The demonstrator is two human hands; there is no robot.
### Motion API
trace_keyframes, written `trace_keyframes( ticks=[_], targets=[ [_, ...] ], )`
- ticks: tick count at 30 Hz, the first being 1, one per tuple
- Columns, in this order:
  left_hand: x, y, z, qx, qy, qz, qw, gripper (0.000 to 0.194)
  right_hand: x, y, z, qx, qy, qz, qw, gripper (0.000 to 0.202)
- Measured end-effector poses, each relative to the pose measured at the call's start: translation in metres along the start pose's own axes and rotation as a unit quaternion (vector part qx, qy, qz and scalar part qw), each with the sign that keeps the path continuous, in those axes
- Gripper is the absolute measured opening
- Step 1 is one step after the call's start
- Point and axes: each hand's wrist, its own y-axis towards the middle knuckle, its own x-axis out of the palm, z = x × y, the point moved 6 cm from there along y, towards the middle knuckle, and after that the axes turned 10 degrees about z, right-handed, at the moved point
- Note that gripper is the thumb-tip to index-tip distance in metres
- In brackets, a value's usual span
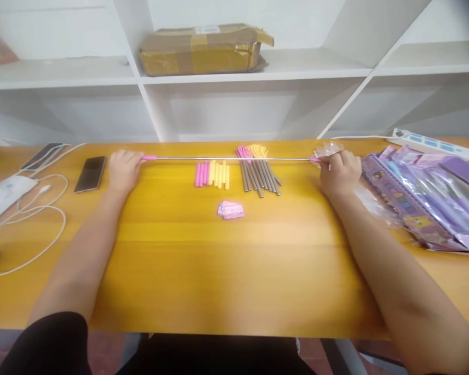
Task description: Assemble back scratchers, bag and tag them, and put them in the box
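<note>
A long thin metal rod (219, 158) with pink ends is stretched level across the back of the table. My left hand (125, 167) is closed round its left pink end, and my right hand (341, 171) grips the right pink end. Below the rod lie pink sticks (202, 174) and yellow sticks (219, 174) side by side. Several silver rods (260, 177) with pink and yellow curled tops are fanned out to their right. Small pink cards (231, 210) overlap nearer to me. Crumpled clear plastic (328, 149) is partly behind my right hand.
Purple packages (430, 198) and a power strip (433, 144) are on the right of the wooden table (234, 281). A black phone (90, 174) and white cables (64, 224) lie on the left. A taped cardboard box (203, 52) sits on the white shelf (305, 73) behind.
</note>
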Motion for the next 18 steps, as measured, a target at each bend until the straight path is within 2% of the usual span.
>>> trace_keyframes(
  ticks=[4, 9, 15, 18],
  targets=[
    [0.008, -0.005, 0.007, -0.036, -0.042, 0.008, 0.998, 0.023, -0.003, -0.003, 0.01, 0.066, 0.093, 0.048, 0.992, 0.008],
    [0.013, -0.007, 0.008, -0.091, -0.096, 0.033, 0.991, 0.015, -0.002, -0.004, 0.015, 0.109, 0.159, 0.051, 0.98, 0.006],
    [0.012, -0.006, 0.002, -0.127, -0.145, 0.047, 0.98, 0.014, 0.005, -0.004, 0.016, 0.093, 0.161, 0.041, 0.982, 0.02],
    [0.02, -0.007, -0.008, -0.219, -0.226, 0.026, 0.949, 0.013, 0.008, -0.003, 0.017, 0.08, 0.157, 0.026, 0.984, 0.027]
  ],
)
